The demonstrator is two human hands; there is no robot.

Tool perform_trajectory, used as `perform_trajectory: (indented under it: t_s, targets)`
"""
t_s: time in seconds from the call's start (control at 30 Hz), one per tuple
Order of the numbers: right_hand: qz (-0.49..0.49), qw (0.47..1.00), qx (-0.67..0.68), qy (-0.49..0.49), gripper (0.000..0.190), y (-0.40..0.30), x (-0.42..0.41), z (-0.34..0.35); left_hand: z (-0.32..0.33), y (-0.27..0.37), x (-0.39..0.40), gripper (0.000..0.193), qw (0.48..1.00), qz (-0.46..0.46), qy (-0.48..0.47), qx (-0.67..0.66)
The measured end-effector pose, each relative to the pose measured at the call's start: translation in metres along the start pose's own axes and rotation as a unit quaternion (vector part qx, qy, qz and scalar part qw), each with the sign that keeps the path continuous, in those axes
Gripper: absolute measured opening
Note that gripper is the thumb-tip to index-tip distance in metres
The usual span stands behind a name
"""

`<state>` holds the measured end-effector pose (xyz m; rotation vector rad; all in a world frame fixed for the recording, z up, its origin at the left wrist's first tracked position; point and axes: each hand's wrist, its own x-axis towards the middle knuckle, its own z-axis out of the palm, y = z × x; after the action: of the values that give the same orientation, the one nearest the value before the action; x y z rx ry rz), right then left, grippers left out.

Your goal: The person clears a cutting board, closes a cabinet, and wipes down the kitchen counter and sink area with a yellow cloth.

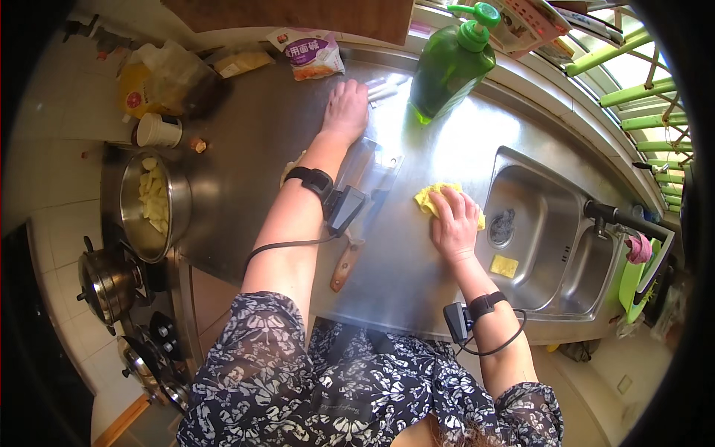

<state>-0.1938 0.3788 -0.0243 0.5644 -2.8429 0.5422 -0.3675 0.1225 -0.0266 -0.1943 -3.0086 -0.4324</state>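
Note:
My right hand (pixel 457 220) presses a yellow cloth (pixel 430 195) against the stainless steel counter (pixel 408 268), just left of the sink. Farther back, my left hand (pixel 346 112) rests low over the counter with its fingers bent. Beside those fingers lies a white stick-like thing (pixel 383 93); whether they grip anything is hidden. A cleaver with a wooden handle (pixel 346 265) lies between my arms, its blade partly behind the left wrist device. Next to the blade is a clear plastic-looking item (pixel 357 162). Something pale shows partly behind my left forearm.
A green pump bottle (pixel 452 67) stands at the back. On the right is a double sink (pixel 536 223) with a yellow sponge (pixel 504 266) and black faucet (pixel 609 215). A steel bowl (pixel 181 207) of peeled pale pieces, a tub (pixel 159 130) and a purple-white packet (pixel 313 55) sit leftward.

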Motion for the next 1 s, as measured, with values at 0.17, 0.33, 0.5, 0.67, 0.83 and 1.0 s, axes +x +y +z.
perform_trajectory:
  t_s: [0.17,0.33,0.5,0.67,0.83,1.0]
  targets:
    - [0.007,1.0,0.01,-0.001,0.047,0.003,-0.001,0.0,-0.03,-0.025,-0.025,0.025,0.998,-0.04,-0.039,0.015]
    - [0.006,1.0,0.007,0.0,0.047,0.004,-0.002,-0.001,-0.106,-0.026,-0.067,0.023,0.994,-0.061,-0.089,0.005]
    - [0.005,1.0,0.0,-0.001,0.047,0.003,-0.002,-0.001,-0.105,-0.019,-0.055,0.032,0.997,-0.03,-0.04,0.053]
    - [-0.002,1.0,-0.003,-0.006,0.047,-0.002,0.0,-0.001,-0.013,0.006,-0.002,0.036,0.983,0.165,0.073,0.011]
    - [0.004,1.0,0.006,-0.002,0.047,0.0,-0.002,-0.001,-0.021,0.007,0.012,0.024,0.997,0.076,-0.016,-0.004]
    - [0.012,1.0,0.014,0.004,0.047,0.003,-0.002,-0.003,-0.075,-0.008,-0.022,0.02,0.985,0.017,-0.12,-0.119]
